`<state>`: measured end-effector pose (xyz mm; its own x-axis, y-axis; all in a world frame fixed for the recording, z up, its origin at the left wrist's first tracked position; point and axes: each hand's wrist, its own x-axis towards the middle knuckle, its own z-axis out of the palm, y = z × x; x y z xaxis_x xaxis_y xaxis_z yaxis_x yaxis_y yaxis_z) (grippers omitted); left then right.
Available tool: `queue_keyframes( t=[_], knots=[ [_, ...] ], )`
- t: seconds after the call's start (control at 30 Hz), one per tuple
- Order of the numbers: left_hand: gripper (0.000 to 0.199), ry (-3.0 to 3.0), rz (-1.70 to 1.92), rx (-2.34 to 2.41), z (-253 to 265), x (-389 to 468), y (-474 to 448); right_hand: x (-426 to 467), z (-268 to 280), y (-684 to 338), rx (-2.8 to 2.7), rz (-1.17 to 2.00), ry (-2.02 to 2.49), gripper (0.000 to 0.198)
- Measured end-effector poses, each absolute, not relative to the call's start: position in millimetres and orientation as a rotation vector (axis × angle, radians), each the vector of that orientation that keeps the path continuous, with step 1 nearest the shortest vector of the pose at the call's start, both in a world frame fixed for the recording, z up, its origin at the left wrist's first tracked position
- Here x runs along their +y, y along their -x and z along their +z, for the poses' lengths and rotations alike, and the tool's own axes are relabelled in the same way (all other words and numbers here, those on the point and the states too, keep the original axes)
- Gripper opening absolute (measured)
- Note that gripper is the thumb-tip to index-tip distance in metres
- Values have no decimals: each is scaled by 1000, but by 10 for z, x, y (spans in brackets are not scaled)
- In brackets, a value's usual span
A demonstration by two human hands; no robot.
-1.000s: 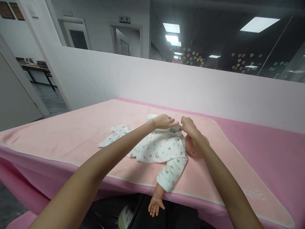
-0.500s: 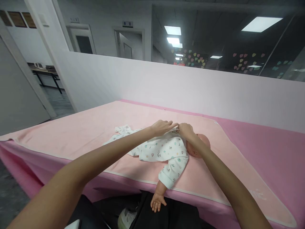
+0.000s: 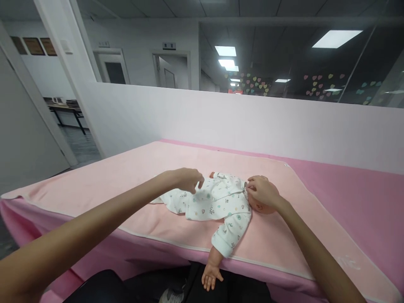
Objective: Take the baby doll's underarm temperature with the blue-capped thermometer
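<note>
Plastic baby doll in white cotton clothes with small coloured prints (image 3: 206,208) lies below and between both hands; its near forearm hangs over the table edge, cuff turned back. Left hand (image 3: 187,180) half-open, fingers curled over the doll's middle; contact unclear. Right hand (image 3: 262,191) bent at the collar, blocking much of the head; can't tell if gripping. Peach fabric mat (image 3: 142,162) underneath. Beyond both hands: plain white low wall (image 3: 236,120).

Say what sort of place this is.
Probably an indoor training room, perhaps for infant care: a clothed doll lies on a pink mat, colored hearts dot the glass beyond, and a sign sits above a doorway.
</note>
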<state>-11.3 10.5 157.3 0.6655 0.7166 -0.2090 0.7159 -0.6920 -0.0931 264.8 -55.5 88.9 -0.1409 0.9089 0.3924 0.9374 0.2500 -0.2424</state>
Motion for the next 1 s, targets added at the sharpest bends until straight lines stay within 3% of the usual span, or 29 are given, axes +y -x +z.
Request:
queue_keyframes(
  t=[0.13,0.27,0.43,0.63,1.0],
  knots=[
    [24,2822,-28,-1261,1529,404,-235,-537,893,-2955,-1752,246,1628,24],
    [38,2832,-199,-1459,1104,808,-755,-376,721,-3197,-1489,535,1637,36],
    [46,2789,-122,-1571,581,1023,-1076,-370,499,-3290,-1150,816,1392,40],
    [60,2713,-49,-1698,481,1045,-1043,-545,393,-3243,-944,1321,1223,63],
    [64,2767,-148,-1767,448,986,-936,-377,193,-3471,-663,715,1258,40]
  ],
)
